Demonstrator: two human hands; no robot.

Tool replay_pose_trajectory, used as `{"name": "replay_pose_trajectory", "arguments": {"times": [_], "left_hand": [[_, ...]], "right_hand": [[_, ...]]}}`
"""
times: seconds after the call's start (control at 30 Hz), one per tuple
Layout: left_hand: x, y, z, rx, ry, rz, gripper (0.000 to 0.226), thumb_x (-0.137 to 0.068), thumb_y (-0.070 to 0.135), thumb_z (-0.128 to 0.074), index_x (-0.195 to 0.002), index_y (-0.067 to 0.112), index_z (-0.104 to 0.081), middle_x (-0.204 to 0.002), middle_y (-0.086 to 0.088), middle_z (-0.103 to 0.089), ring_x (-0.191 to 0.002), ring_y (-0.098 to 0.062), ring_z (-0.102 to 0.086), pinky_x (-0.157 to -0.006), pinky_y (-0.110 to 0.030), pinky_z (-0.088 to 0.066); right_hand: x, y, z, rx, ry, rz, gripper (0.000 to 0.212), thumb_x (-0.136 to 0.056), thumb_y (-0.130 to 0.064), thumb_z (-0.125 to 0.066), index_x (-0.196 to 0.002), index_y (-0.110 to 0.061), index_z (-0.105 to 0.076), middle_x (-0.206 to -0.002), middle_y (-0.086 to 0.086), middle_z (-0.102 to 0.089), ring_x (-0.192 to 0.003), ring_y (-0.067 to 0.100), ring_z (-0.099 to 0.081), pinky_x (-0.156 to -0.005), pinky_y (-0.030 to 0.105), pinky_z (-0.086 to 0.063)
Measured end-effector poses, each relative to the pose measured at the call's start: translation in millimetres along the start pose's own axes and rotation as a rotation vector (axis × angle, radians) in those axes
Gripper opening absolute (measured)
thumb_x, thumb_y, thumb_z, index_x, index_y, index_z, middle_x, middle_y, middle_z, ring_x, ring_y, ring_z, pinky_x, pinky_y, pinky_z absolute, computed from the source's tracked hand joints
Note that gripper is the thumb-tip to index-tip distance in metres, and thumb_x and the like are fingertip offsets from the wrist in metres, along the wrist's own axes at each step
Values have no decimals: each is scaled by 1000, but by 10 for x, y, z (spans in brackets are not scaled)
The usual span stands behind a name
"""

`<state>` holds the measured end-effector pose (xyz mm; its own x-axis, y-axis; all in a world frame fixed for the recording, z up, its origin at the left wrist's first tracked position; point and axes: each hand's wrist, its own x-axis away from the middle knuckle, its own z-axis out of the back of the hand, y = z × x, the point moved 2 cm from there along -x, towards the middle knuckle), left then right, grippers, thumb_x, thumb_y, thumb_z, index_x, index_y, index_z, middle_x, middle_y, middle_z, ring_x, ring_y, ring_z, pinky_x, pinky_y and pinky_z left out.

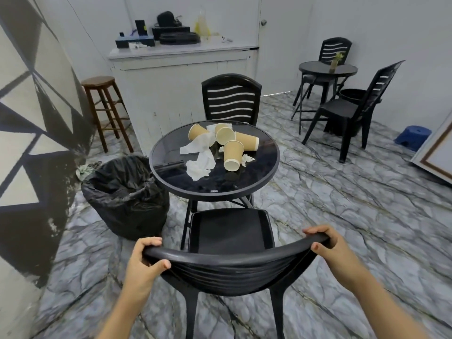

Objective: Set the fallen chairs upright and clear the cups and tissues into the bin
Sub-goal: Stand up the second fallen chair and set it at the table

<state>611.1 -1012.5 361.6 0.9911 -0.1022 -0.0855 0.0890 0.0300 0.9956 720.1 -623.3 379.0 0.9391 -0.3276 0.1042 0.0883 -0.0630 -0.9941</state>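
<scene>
A black plastic chair (230, 231) stands upright right in front of me, its seat facing the round glass table (259, 177). My left hand (144, 260) grips the left end of its backrest top rail, and my right hand (327, 245) grips the right end. On the table lie several tan paper cups (232, 152), tipped over, among crumpled white tissues (200, 162). A second black chair (231, 99) stands upright across the table. A bin lined with a black bag (124, 194) stands on the floor left of the table, open at the top.
A wooden stool (105, 111) stands by a white cabinet (181, 77) at the back left. At the back right are another round table (327, 69) with two black chairs (352, 111), a blue step stool (412, 137) and a framed board (437, 152) leaning on the wall.
</scene>
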Motion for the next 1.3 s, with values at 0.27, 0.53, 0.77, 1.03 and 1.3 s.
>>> {"name": "replay_pose_trajectory", "arguments": {"times": [0.27,0.53,0.77,1.03,1.3], "left_hand": [[-583,188,87,-53,-157,-82,59,-40,49,-79,-79,17,-49,-84,-3,-47,-85,-21,-45,-71,-28,-34],[-293,24,302,-40,-49,-81,42,-49,40,-66,-86,25,-54,-94,-1,-54,-90,-8,-53,-79,-18,-44],[-187,-48,439,-12,-10,-60,51,-49,49,-78,-88,26,-55,-100,4,-56,-94,-1,-55,-78,-6,-44],[-536,51,468,-20,-65,-57,70,-40,72,-77,-87,25,-54,-99,-2,-58,-94,-9,-56,-81,-13,-47],[-283,7,604,-63,-70,0,74,-41,72,-75,-93,23,-55,-106,1,-59,-98,-1,-58,-82,-12,-48]], "right_hand": [[69,164,-201,-112,142,61,80,-24,-61,-88,-85,-17,-60,-92,5,-56,-71,3,-61,-64,16,-52],[53,99,-328,1,12,6,67,-28,-66,-85,-79,-28,-66,-95,6,-59,-75,8,-61,-68,22,-52],[59,91,-439,62,-28,-3,77,-32,-66,-84,-89,-20,-64,-99,8,-61,-81,10,-63,-73,25,-54],[-55,-4,-499,30,19,0,80,-29,-67,-84,-88,-18,-61,-99,6,-62,-87,16,-62,-78,27,-53],[111,99,-578,37,29,4,70,-30,-68,-83,-83,-26,-64,-96,4,-58,-75,6,-61,-67,18,-53]]}}
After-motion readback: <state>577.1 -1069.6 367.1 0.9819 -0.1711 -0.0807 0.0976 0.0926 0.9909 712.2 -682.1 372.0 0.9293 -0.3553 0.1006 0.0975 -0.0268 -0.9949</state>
